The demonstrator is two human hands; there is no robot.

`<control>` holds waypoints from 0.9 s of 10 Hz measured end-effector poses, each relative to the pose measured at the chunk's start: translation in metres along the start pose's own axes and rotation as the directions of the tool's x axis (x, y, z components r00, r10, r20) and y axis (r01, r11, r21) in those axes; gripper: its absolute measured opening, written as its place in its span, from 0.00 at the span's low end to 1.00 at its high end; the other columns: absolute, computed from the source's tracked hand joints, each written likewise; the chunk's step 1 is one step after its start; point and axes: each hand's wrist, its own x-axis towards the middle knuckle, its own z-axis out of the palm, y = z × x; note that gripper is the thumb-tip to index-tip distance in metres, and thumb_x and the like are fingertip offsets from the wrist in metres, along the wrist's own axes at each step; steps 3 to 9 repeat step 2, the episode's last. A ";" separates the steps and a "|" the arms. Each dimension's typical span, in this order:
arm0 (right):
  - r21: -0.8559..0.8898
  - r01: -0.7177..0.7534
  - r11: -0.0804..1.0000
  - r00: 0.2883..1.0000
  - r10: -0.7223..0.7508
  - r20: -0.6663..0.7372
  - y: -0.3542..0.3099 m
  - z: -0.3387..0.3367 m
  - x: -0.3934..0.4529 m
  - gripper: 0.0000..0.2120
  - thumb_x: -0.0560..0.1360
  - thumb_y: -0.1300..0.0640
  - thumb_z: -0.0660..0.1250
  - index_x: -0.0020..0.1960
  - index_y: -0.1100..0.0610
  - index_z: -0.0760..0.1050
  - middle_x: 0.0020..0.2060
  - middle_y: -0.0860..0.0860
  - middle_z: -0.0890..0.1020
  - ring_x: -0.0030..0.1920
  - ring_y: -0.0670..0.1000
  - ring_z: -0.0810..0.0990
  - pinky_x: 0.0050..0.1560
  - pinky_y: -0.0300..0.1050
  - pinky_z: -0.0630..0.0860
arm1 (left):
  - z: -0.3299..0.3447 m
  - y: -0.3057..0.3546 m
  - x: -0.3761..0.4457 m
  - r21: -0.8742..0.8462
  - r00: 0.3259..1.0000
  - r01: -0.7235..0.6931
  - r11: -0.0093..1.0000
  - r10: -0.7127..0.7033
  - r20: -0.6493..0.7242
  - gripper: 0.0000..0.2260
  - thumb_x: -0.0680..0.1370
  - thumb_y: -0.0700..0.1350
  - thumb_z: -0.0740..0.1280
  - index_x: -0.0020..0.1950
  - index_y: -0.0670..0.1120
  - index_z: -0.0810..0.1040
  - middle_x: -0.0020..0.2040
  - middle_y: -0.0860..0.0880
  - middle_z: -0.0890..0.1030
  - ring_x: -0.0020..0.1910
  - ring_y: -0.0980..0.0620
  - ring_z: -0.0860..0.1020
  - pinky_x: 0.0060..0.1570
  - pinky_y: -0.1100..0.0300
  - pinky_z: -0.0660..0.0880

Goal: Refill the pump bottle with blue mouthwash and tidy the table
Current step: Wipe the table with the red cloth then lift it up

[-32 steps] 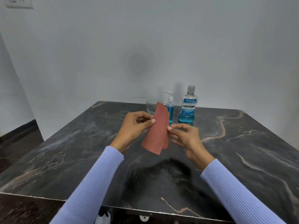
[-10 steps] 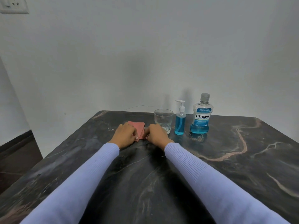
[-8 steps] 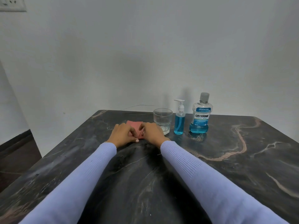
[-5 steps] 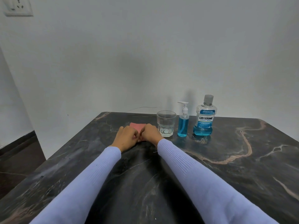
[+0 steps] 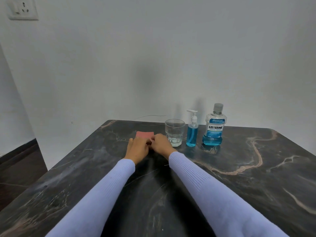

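A small pump bottle (image 5: 192, 132) with a white pump, nearly full of blue liquid, stands at the table's far side. Right of it stands a Listerine mouthwash bottle (image 5: 214, 127), capped, with blue liquid low in it. A folded red cloth (image 5: 145, 134) lies flat on the table, left of an empty clear glass (image 5: 174, 132). My left hand (image 5: 137, 148) and my right hand (image 5: 160, 144) sit side by side at the cloth's near edge, fingers curled onto it. That near edge is hidden under the hands.
The dark marble table (image 5: 239, 177) has a rounded far edge close to a white wall. A thin wire (image 5: 150, 115) runs behind the table. A wall socket (image 5: 23, 9) is at the upper left. Dark floor (image 5: 15, 168) lies to the left.
Three seconds ago both hands held the red cloth up above the table's middle. It now lies folded flat beside the glass. Over the last second the hands barely shifted.
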 end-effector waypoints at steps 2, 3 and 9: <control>0.006 0.135 0.991 0.962 -0.129 -0.242 0.022 -0.024 -0.041 0.12 0.78 0.60 0.63 0.60 0.58 0.76 0.58 0.55 0.80 0.56 0.52 0.79 0.57 0.42 0.73 | -0.016 0.002 -0.017 0.093 0.994 0.011 0.996 -0.001 -0.108 0.11 0.81 0.45 0.59 0.58 0.46 0.79 0.54 0.47 0.82 0.54 0.48 0.76 0.58 0.55 0.65; 0.006 0.135 0.991 0.962 -0.129 -0.242 0.022 -0.024 -0.041 0.12 0.78 0.60 0.63 0.60 0.58 0.76 0.58 0.55 0.80 0.56 0.52 0.79 0.57 0.42 0.73 | -0.016 0.002 -0.017 0.093 0.994 0.011 0.996 -0.001 -0.108 0.11 0.81 0.45 0.59 0.58 0.46 0.79 0.54 0.47 0.82 0.54 0.48 0.76 0.58 0.55 0.65; 0.006 0.135 0.991 0.962 -0.129 -0.242 0.022 -0.024 -0.041 0.12 0.78 0.60 0.63 0.60 0.58 0.76 0.58 0.55 0.80 0.56 0.52 0.79 0.57 0.42 0.73 | -0.016 0.002 -0.017 0.093 0.994 0.011 0.996 -0.001 -0.108 0.11 0.81 0.45 0.59 0.58 0.46 0.79 0.54 0.47 0.82 0.54 0.48 0.76 0.58 0.55 0.65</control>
